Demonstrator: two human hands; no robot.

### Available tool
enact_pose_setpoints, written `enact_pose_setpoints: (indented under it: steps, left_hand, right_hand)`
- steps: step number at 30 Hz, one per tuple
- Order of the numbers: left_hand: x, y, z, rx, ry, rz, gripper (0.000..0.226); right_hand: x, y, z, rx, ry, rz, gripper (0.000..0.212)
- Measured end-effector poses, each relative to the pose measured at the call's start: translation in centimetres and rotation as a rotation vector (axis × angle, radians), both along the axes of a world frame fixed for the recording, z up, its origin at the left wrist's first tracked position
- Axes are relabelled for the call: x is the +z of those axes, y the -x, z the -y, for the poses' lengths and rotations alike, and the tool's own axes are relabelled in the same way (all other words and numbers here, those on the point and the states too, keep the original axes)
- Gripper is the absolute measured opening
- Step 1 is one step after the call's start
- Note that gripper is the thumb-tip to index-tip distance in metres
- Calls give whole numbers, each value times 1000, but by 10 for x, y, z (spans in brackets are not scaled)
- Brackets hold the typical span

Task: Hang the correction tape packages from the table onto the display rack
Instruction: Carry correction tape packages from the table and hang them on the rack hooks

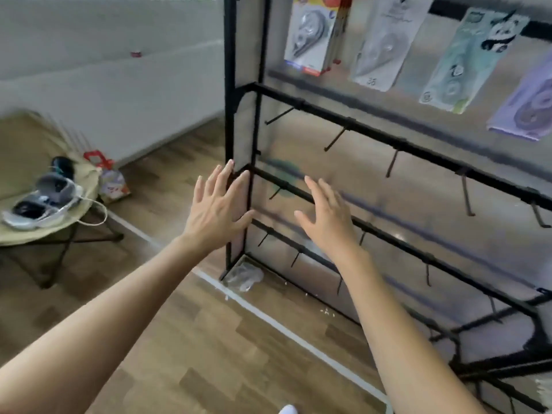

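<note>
Hovering with left hand (215,204) and right hand (322,216) spread open, empty, before black metal display rack (373,135): four carded correction tape packages (310,34) hung up top, lower hooks (334,140) bare, blurred packs (44,198) seemingly waiting on beige folding table (18,234).

The display rack (388,135) is matt black metal. Glossy plastic-fronted card packages (310,34) hang above. The floor (194,339) is smooth wood-look planking.
</note>
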State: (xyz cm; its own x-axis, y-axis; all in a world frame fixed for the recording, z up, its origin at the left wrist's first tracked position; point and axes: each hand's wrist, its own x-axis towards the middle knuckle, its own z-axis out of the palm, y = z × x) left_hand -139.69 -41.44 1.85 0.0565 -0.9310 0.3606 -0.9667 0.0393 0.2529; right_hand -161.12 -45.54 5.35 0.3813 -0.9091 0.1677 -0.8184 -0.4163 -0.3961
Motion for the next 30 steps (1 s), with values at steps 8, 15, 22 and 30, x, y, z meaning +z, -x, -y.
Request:
enact_pose_setpoints:
  steps: [8,15,22,30]
  left_hand:
    - [-38,-160,-153,463,-100,-53,75]
    - [-53,-250,-256,860,-98,-105,74]
    - [-56,-345,-305,1217,-89,-143,72]
    - [-47,-442,-318,1407,-55,-177,72]
  right_hand:
    - [-41,-206,-68,388,-152,4,66]
    - [-60,-360,-120,735,-193,-79,67]
    - [-70,-505,-146,955,-160,-148,71]
    - [-68,-642,-164,1158,-178,-120,69]
